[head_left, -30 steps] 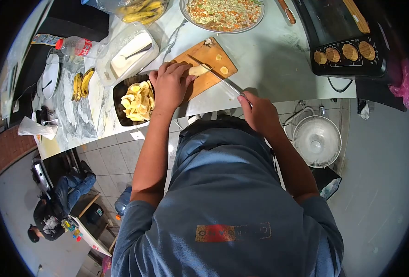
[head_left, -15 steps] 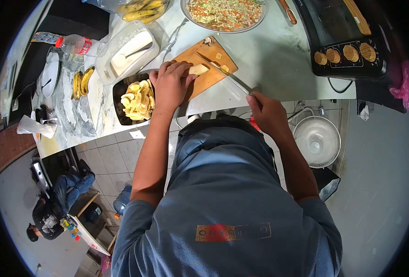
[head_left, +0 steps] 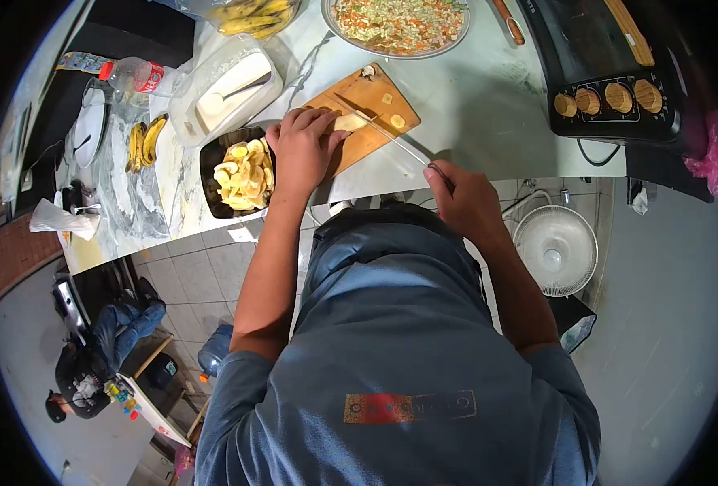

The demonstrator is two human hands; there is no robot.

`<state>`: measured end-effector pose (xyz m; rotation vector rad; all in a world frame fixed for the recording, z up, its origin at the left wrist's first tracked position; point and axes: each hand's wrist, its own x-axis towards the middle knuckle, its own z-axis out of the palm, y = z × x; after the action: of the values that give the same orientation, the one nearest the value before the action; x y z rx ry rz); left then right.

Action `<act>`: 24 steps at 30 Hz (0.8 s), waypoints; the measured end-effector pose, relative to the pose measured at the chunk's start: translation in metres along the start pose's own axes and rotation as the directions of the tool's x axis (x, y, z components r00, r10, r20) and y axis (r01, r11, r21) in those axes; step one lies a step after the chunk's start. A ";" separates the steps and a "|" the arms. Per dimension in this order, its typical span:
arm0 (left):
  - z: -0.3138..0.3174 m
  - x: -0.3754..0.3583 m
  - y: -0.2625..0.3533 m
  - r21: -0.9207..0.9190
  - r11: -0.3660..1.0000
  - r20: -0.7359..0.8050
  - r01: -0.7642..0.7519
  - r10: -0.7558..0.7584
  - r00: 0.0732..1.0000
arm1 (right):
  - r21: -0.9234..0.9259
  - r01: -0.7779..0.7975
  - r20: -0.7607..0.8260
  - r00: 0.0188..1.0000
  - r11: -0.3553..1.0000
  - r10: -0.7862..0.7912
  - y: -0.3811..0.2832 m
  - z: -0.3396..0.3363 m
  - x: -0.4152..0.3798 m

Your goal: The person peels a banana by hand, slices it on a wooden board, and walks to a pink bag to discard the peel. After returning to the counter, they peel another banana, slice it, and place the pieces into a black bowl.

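Note:
My left hand (head_left: 301,147) is closed around a peeled banana (head_left: 348,122) lying on the wooden cutting board (head_left: 362,147), its pale cut end poking out past my fingers. In my right hand (head_left: 466,197) is the handle of a long knife (head_left: 401,142). Its blade slants over the board and lies across the banana's free end. Two cut slices, the nearer a banana slice (head_left: 397,121), rest on the board beyond the blade. Just left of my left hand stands a black container (head_left: 208,180) heaped with banana slices (head_left: 244,174).
Behind the container are a clear plastic tub (head_left: 182,121) of white contents and a plastic bottle (head_left: 136,77). A round tray (head_left: 391,56) of chopped vegetables sits at the back. A black oven (head_left: 610,101) stands right. Unpeeled bananas (head_left: 144,146) lie left. A person (head_left: 84,377) sits lower left.
The knife has shifted left, from beside the slice onto the banana's end, and my right hand moved slightly left with it. My left hand stays on the banana.

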<state>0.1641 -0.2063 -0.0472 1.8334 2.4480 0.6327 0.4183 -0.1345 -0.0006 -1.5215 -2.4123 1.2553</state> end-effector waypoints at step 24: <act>0.001 0.000 -0.002 0.013 1.000 -0.002 -0.004 0.004 1.000 | -0.057 0.019 0.010 1.000 0.998 -0.018 -0.001 0.000 0.000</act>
<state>0.1627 -0.2058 -0.0488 1.8438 2.4558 0.6206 0.4174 -0.1347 0.0006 -1.5065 -2.4831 1.2041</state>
